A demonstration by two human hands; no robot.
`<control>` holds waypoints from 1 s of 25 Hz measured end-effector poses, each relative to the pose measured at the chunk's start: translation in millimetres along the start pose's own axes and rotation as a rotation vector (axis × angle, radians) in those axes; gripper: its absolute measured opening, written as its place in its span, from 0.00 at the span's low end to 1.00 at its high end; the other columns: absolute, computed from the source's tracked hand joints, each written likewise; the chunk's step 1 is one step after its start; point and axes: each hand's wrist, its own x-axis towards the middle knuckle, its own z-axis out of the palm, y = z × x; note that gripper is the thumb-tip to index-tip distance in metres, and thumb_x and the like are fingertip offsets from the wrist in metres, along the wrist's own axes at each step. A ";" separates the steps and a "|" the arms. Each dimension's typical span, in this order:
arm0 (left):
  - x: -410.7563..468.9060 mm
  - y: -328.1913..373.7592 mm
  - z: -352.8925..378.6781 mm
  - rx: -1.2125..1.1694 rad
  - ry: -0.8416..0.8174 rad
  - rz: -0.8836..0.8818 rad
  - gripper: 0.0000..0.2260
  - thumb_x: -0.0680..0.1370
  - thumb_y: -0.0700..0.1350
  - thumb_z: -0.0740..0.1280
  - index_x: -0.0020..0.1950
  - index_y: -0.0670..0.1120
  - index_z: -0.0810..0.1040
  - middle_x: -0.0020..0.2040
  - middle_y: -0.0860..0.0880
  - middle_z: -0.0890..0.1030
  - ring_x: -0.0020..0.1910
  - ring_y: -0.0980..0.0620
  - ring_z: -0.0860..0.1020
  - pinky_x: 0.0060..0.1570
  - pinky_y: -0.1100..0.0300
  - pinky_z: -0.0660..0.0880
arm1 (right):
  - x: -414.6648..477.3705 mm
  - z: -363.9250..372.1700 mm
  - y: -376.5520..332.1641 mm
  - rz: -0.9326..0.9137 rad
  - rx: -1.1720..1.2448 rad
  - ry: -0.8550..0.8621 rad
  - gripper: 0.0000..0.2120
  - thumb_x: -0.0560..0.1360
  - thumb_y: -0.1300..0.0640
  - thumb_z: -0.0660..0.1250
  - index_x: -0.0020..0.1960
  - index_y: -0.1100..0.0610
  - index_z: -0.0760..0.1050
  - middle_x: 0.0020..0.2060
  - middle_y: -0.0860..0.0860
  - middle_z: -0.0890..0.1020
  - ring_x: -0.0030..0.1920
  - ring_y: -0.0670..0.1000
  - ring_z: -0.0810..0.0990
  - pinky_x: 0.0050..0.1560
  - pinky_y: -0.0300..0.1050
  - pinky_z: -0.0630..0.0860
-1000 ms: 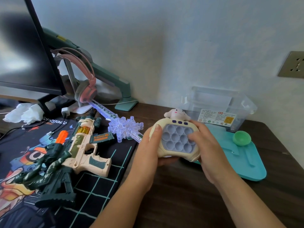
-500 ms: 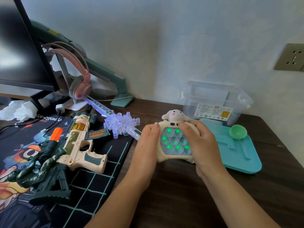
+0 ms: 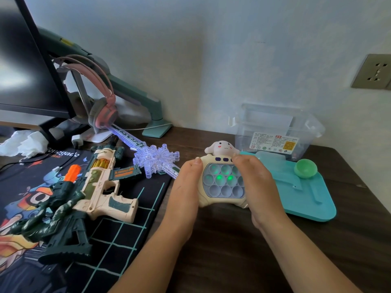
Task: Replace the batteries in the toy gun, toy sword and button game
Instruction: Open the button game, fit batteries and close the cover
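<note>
The game [image 3: 222,188] faced up, top end toward the wall [image 3: 211,60]. Left hand [image 3: 186,187] and right hand [image 3: 261,187] clamped its sides.

- 2 hands are showing: left hand [image 3: 186,187], right hand [image 3: 258,187].
- 1 button game [image 3: 222,188] and 1 toy sword [image 3: 156,159] are showing.
- 2 toy guns are lying: 1 beige gun [image 3: 99,193], 1 dark green gun [image 3: 65,244].
- 1 clear box [image 3: 275,127], 1 teal tray [image 3: 313,208] and 1 green ball [image 3: 306,168] are sitting.
</note>
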 end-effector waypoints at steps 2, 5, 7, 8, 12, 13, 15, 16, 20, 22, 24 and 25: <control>-0.1 -0.1 -0.4 0.008 -0.013 0.005 0.22 0.75 0.59 0.62 0.59 0.45 0.80 0.55 0.44 0.85 0.57 0.44 0.83 0.63 0.40 0.76 | 0.9 -1.0 0.0 -0.004 -0.006 -0.011 0.09 0.77 0.46 0.62 0.52 0.47 0.77 0.45 0.43 0.81 0.46 0.43 0.80 0.35 0.33 0.74; -0.5 0.2 -1.2 0.023 -0.035 0.017 0.22 0.75 0.59 0.61 0.59 0.45 0.80 0.55 0.45 0.85 0.56 0.45 0.83 0.62 0.42 0.76 | 2.6 -1.6 1.4 -0.033 -0.054 0.003 0.12 0.73 0.43 0.66 0.52 0.48 0.77 0.48 0.46 0.82 0.49 0.47 0.81 0.47 0.46 0.80; -0.6 0.5 -1.3 0.025 -0.035 0.019 0.21 0.75 0.59 0.61 0.57 0.46 0.81 0.55 0.45 0.85 0.56 0.45 0.83 0.62 0.42 0.77 | 2.7 -1.6 2.1 -0.042 -0.075 0.012 0.14 0.72 0.42 0.67 0.53 0.49 0.77 0.48 0.46 0.82 0.49 0.47 0.81 0.49 0.48 0.81; -0.8 0.3 -1.1 0.021 -0.029 0.020 0.20 0.76 0.58 0.62 0.56 0.46 0.81 0.54 0.45 0.85 0.56 0.44 0.83 0.62 0.42 0.77 | 2.3 -1.4 2.2 -0.046 -0.085 0.016 0.15 0.72 0.41 0.67 0.53 0.49 0.77 0.48 0.46 0.82 0.49 0.47 0.81 0.48 0.48 0.81; -2.4 0.7 0.9 0.013 -0.014 0.016 0.18 0.78 0.57 0.63 0.56 0.45 0.81 0.55 0.42 0.85 0.57 0.42 0.83 0.61 0.40 0.77 | 1.2 -0.1 2.9 -0.049 -0.099 0.042 0.14 0.72 0.41 0.66 0.52 0.49 0.76 0.46 0.45 0.82 0.47 0.46 0.81 0.40 0.42 0.80; -2.6 0.8 1.0 0.022 -0.019 0.021 0.19 0.77 0.58 0.62 0.57 0.45 0.81 0.55 0.43 0.85 0.57 0.43 0.83 0.61 0.40 0.76 | 1.0 0.2 3.1 -0.051 -0.110 0.045 0.14 0.72 0.42 0.66 0.52 0.49 0.76 0.46 0.45 0.81 0.47 0.46 0.81 0.39 0.40 0.78; -2.7 0.8 1.1 0.038 -0.027 0.032 0.21 0.75 0.58 0.61 0.57 0.45 0.81 0.55 0.44 0.85 0.57 0.44 0.83 0.62 0.39 0.76 | 1.0 0.7 3.5 -0.056 -0.125 0.048 0.14 0.73 0.42 0.66 0.52 0.50 0.76 0.46 0.45 0.81 0.47 0.46 0.80 0.40 0.40 0.77; -2.6 0.9 0.9 0.032 -0.024 0.029 0.21 0.75 0.58 0.61 0.57 0.45 0.81 0.55 0.44 0.85 0.56 0.44 0.83 0.62 0.38 0.76 | 1.0 0.8 3.4 -0.053 -0.119 0.050 0.14 0.73 0.42 0.66 0.52 0.50 0.75 0.46 0.46 0.81 0.47 0.46 0.81 0.40 0.41 0.79; -2.9 1.5 1.3 0.049 -0.011 0.038 0.20 0.76 0.58 0.61 0.56 0.46 0.81 0.55 0.44 0.85 0.57 0.44 0.82 0.63 0.39 0.75 | 1.2 1.0 3.1 -0.060 -0.138 0.051 0.13 0.74 0.42 0.66 0.52 0.50 0.75 0.45 0.44 0.80 0.46 0.45 0.79 0.39 0.37 0.75; -3.3 1.5 1.5 0.027 -0.001 0.027 0.17 0.77 0.57 0.63 0.54 0.46 0.81 0.54 0.43 0.85 0.57 0.42 0.82 0.62 0.37 0.75 | 0.6 0.8 3.0 -0.050 -0.110 0.051 0.13 0.73 0.42 0.66 0.51 0.49 0.75 0.44 0.44 0.81 0.45 0.45 0.81 0.37 0.38 0.77; -3.6 1.6 1.5 0.026 -0.001 0.036 0.18 0.77 0.57 0.63 0.55 0.45 0.81 0.55 0.42 0.85 0.57 0.42 0.82 0.63 0.37 0.75 | 0.0 0.6 2.8 -0.051 -0.111 0.053 0.13 0.73 0.43 0.66 0.51 0.50 0.75 0.44 0.45 0.81 0.45 0.45 0.80 0.37 0.38 0.77; -3.5 1.5 1.6 0.037 -0.004 0.048 0.19 0.76 0.57 0.62 0.55 0.44 0.81 0.55 0.43 0.84 0.58 0.42 0.82 0.63 0.39 0.74 | 0.1 0.6 2.4 -0.059 -0.125 0.056 0.13 0.74 0.43 0.66 0.51 0.50 0.76 0.44 0.45 0.81 0.45 0.45 0.79 0.38 0.38 0.75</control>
